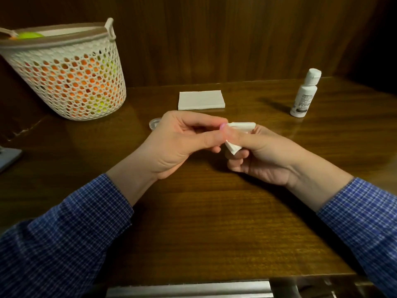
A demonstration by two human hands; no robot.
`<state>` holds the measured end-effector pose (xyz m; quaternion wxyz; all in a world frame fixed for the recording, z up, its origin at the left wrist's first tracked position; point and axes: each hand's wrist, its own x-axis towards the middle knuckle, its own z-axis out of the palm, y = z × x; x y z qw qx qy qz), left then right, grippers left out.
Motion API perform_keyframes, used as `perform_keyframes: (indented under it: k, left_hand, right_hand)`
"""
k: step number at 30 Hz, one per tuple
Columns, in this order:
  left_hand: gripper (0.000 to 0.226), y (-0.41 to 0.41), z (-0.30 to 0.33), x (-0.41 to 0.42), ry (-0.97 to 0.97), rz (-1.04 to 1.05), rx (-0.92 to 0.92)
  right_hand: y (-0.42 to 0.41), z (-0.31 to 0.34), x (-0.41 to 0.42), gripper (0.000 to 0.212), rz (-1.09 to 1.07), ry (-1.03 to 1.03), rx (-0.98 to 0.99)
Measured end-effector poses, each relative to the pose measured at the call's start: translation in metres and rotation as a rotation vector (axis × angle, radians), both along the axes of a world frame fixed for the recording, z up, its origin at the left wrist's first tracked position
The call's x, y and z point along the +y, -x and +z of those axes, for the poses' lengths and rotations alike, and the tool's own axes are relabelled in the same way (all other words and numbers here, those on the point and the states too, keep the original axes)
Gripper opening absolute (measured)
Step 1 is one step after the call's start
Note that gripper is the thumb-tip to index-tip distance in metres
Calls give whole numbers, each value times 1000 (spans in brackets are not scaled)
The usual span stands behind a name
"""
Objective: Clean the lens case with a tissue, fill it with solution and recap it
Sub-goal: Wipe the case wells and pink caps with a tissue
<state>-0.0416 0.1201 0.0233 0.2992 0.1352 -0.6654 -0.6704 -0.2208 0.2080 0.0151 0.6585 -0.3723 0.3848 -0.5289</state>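
Dark, glossy wooden table (214, 222) seen from above and behind the hands, backed by a wall of dark vertical wood panelling (214, 39). Warm, dim light, with soft reflections on the varnish.

Far left on the table: a white perforated basket (71, 82) with a beige rim, orange and yellow-green shapes visible through its holes. Far middle: a flat, folded stack of white tissues (201, 100). Far right: a small white solution bottle (304, 95) standing upright, cap on, well apart from the hands. At the left edge, the corner of a grey flat object (8, 158), too cropped to identify. Along the near edge, a pale metal strip (189, 289).

Both forearms in blue checked sleeves (64, 233), meeting at the middle of the table.

Left hand (182, 143) curled, thumb and fingertips pinched together around something small and pinkish (223, 126) — probably part of the lens case, though almost wholly hidden by the fingers. Right hand (264, 155) also curled, thumb and fingers gripping a folded white tissue (240, 127), which pokes out above and below the thumb. Tissue pressed right against the left fingertips, touching the pinkish piece. Both hands raised slightly above the table.

Just behind the left hand, lying flat on the wood — a small round translucent cap (155, 123), partly hidden by the knuckles.
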Motion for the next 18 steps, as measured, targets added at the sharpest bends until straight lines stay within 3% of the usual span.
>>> perform_keyframes:
  k: [2, 4, 8, 10, 13, 18]
  left_hand:
    - [25, 0, -1, -1, 4, 5, -4]
    - [22, -1, 0, -4, -80, -29, -66]
    - [15, -4, 2, -11, -308, -215, -323]
    - [16, -4, 2, -12, -339, -258, -396]
    - [16, -5, 2, -12, -339, -255, -310]
    - [28, 1, 1, -12, -342, -169, -72]
  right_hand:
    - [1, 0, 1, 18, 6, 23, 32]
    - [4, 2, 1, 13, -92, 140, 230]
    - [8, 7, 4, 39, -281, 462, 810]
    - [8, 6, 6, 46, -286, 541, 932]
    - [7, 4, 5, 38, -305, 539, 839]
    - [4, 7, -4, 16, -183, 247, 388]
